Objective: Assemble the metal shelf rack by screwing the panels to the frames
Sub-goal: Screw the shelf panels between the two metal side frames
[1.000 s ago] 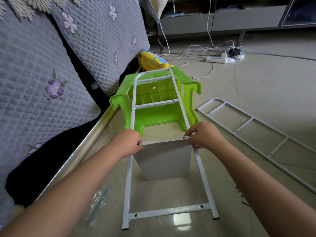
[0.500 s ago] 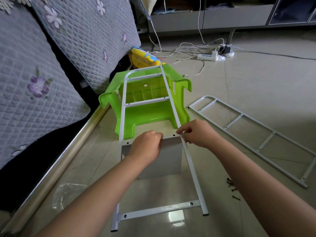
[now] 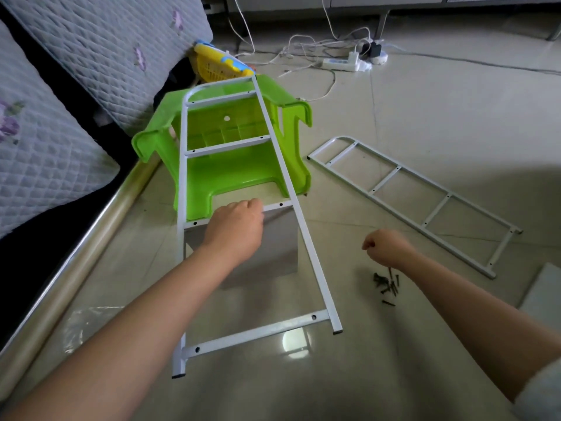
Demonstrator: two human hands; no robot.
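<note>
Panel (image 3: 270, 247) and frame (image 3: 303, 238) meet right under your left hand (image 3: 233, 230): the grey sheet stands on edge beneath the frame's middle rung, and that rung's two screw holes show to either side of your knuckles. Your left fingers curl over the rung at the panel's top edge and seem to hold the two together, though your hand hides the contact itself. The frame's far end leans on the overturned green stool (image 3: 212, 177) beyond your left hand, and its near feet sit on the floor between your forearms.

Your right hand (image 3: 385, 247) hangs off to the right of the frame, fingers curled in, just above the loose heap of dark screws (image 3: 385, 284). Whether it has one pinched already, I cannot tell; the fingertips are turned away.

Further right of that hand the second frame (image 3: 409, 202) lies flat, and another pale panel (image 3: 543, 296) pokes in at the edge of view. A plastic bag (image 3: 79, 326) lies left of your left forearm.

Mind the risk here: only one hand steadies a thin sheet balanced on edge under a propped frame. If you ease that grip while reaching for a screw, the panel can tip or slide on the glossy tile, and the holes will likely drift out of line. The frame can skid off the stool too.
</note>
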